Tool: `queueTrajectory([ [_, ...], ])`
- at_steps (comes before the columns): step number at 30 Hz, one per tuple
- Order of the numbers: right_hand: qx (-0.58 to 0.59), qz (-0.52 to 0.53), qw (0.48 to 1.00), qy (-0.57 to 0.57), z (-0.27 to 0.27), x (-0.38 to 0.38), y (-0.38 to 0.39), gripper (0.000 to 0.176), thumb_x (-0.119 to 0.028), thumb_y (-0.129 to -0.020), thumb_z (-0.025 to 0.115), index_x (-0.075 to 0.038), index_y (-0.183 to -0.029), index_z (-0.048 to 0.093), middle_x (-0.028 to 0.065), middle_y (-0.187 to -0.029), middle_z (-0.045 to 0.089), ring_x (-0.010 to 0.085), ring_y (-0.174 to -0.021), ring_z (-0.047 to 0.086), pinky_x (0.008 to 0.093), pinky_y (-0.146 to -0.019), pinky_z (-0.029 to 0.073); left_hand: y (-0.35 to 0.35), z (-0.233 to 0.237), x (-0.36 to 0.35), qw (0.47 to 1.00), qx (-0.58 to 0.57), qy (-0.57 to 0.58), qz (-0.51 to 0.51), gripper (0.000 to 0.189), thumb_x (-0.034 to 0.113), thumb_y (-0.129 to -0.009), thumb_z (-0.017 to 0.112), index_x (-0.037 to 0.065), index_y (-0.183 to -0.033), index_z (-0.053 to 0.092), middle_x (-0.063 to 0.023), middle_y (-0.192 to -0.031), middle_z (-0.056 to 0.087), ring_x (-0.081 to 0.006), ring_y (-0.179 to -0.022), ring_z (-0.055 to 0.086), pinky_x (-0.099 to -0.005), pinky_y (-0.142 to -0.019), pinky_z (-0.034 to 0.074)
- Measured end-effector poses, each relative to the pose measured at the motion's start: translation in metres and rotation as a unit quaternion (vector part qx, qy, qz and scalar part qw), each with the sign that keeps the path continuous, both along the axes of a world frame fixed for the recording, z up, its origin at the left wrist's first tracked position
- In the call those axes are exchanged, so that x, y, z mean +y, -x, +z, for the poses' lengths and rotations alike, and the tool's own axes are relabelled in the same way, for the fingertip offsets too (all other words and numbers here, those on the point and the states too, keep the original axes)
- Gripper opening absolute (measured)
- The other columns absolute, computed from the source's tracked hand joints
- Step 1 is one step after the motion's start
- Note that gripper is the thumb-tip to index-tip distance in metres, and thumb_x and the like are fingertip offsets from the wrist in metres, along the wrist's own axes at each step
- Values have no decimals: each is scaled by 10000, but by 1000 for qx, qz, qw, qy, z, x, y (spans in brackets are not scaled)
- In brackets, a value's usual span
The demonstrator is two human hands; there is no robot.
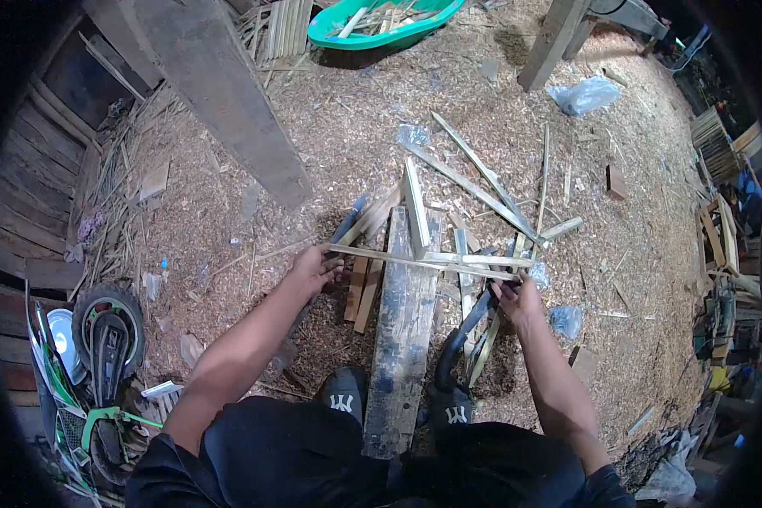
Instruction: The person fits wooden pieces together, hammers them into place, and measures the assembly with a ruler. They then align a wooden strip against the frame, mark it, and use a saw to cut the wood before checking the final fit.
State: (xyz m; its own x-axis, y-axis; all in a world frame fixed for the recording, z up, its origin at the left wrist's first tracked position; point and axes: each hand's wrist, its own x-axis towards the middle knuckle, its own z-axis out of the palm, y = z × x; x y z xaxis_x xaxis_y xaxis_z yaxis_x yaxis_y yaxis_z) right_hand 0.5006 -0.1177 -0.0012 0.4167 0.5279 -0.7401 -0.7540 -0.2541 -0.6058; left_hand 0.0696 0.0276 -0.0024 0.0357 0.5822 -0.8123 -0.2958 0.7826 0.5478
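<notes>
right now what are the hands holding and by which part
A thin wooden strip lying across the plank: left hand grips its left end, right hand its right end.

Dark object (459, 343) by right hand (516, 296) (identity unclear)

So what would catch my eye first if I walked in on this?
Both hands grip a thin pale strip held crosswise over a dark worn plank in the middle, the left hand at its left end and the right hand at its right end. The ground all around is covered in wood shavings and scattered slats. A bright green basin of offcuts sits at the top edge.
</notes>
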Motion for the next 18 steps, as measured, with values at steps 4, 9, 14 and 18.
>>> queueTrajectory([
  [4,-76,14,996,32,23,-8,5,377,-294,-1017,451,38,-1192,484,206,-1108,585,289,-867,647,408,-735,605,6,1,6,995,76,-52,-32,220,259,-982,549,90,-1124,555,-93,-972,587,-219,-833,622,-380,-671,554],
  [9,-348,121,912,182,29,-7,-3,370,-289,-1013,478,64,-1087,560,183,-907,658,234,-731,656,353,-620,549,7,-16,11,807,391,-376,-234,335,290,-967,610,53,-1197,551,-110,-1087,611,-233,-946,624,-367,-813,525],
  [14,-706,290,647,5,44,-4,4,202,-81,-896,618,8,-1077,607,180,-991,640,326,-966,613,421,-861,471,-4,34,6,605,394,-552,-417,479,298,-873,712,55,-1255,555,-177,-1257,547,-353,-1209,500,-441,-1047,381],
  [18,-730,350,584,-58,45,17,12,278,-86,-882,630,-11,-1148,600,182,-1196,601,360,-1161,541,443,-1025,408,-8,43,15,586,381,-552,-455,495,271,-850,732,41,-1249,551,-174,-1245,552,-348,-1199,507,-448,-1040,389],
])
